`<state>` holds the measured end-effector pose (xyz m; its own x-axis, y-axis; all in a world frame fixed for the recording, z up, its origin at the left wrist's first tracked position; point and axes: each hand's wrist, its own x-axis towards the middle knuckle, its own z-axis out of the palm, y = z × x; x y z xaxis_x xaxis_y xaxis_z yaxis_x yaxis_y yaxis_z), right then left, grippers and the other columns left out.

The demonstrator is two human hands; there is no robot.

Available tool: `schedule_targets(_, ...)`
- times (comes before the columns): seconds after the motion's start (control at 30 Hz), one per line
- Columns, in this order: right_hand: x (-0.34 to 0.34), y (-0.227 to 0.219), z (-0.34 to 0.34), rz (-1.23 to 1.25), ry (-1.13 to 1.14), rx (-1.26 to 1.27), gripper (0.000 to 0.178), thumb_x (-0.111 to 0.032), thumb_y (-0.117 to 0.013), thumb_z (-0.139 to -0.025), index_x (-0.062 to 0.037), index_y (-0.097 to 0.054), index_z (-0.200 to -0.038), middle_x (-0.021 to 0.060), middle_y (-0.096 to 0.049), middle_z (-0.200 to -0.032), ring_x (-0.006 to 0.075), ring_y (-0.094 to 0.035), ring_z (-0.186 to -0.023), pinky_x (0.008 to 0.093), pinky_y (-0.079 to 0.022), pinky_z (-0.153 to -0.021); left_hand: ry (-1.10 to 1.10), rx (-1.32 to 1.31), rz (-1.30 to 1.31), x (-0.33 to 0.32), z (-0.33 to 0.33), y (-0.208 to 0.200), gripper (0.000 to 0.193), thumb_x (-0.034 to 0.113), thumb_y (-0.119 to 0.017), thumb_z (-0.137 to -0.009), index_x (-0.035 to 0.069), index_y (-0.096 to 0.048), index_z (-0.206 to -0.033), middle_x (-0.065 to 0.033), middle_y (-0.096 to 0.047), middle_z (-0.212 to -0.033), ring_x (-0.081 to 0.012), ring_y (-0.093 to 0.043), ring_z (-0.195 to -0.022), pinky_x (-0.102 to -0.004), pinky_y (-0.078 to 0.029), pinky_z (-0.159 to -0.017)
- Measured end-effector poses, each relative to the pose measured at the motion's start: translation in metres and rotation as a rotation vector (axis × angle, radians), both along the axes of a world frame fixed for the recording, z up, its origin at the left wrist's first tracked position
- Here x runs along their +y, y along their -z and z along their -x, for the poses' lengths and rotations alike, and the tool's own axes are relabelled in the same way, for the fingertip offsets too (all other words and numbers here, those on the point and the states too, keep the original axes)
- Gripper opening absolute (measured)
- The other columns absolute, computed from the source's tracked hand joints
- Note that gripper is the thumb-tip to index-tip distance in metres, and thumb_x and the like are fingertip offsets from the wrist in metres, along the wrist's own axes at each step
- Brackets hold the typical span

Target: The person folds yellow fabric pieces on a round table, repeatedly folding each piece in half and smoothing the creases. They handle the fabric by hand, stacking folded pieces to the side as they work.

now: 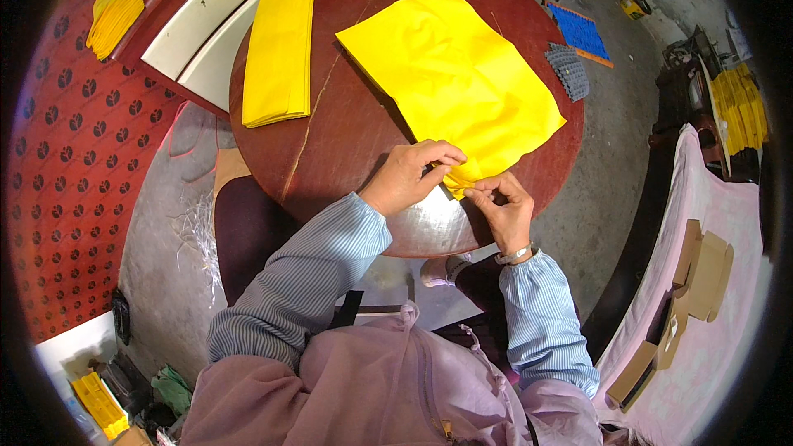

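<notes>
Yellow fabric sheet (pixel 458 74): on round table (pixel 330 140), near corner bunched | right hand (pixel 504 205): fingers clamped on corner | left hand (pixel 410 175): beside, grip I cannot tell | risk: loose pinch may let folds slip

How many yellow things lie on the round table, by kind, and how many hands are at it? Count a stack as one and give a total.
Loose yellow piece: 1
Folded yellow stack: 1
Hands, the left hand and the right hand: 2
Total: 4
</notes>
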<state>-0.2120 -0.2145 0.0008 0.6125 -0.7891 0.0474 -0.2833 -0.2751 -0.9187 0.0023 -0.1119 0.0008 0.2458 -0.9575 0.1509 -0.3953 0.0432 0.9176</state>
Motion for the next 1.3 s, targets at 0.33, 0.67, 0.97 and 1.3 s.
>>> schedule_targets(0.33, 0.0, 0.001, 0.0, 0.017, 0.013, -0.007, 0.017, -0.005, -0.091, -0.087, 0.0006, -0.079, -0.097, 0.0017, -0.07, -0.092, 0.009, -0.065, -0.08, 0.0249, -0.053, -0.073, -0.011, -0.028, 0.033, 0.001, 0.008, -0.002, 0.033, -0.001, -0.077, -0.091, 0.003, -0.073, -0.123, -0.0138, -0.078, -0.121, -0.0263, -0.079, -0.11, -0.0351, -0.063, -0.096)
schedule_targets(0.67, 0.002, -0.006, -0.002, 0.261, -0.03, -0.012, 0.021, -0.003, -0.089, -0.087, -0.0038, -0.073, -0.1, 0.0044, -0.067, -0.091, 0.0146, -0.064, -0.078, 0.0282, -0.053, -0.072, -0.105, -0.057, 0.009, -0.001, 0.013, 0.004, 0.027, -0.001, -0.076, -0.092, 0.003, -0.075, -0.119, -0.0143, -0.079, -0.117, -0.0267, -0.079, -0.106, -0.0338, -0.064, -0.091)
schedule_targets(0.97, -0.001, -0.013, -0.003, 0.404, -0.127, -0.018, 0.017, -0.006, -0.09, -0.084, -0.0036, -0.083, -0.099, 0.0071, -0.071, -0.086, 0.0225, -0.066, -0.083, 0.0348, -0.053, -0.075, -0.077, -0.028, 0.056, -0.002, 0.009, 0.004, 0.022, 0.003, -0.074, -0.097, 0.004, -0.075, -0.119, -0.0135, -0.079, -0.118, -0.0265, -0.079, -0.106, -0.0337, -0.064, -0.087)
schedule_targets(1.3, 0.0, -0.001, 0.001, 0.017, -0.013, 0.007, 0.015, -0.004, -0.09, -0.087, -0.0002, -0.081, -0.098, 0.0017, -0.069, -0.091, 0.009, -0.061, -0.078, 0.0251, -0.05, -0.071, -0.03, -0.035, 0.029, -0.001, 0.004, 0.006, 0.021, 0.005, -0.07, -0.102, 0.004, -0.074, -0.122, -0.013, -0.078, -0.12, -0.0278, -0.078, -0.109, -0.0352, -0.064, -0.09)
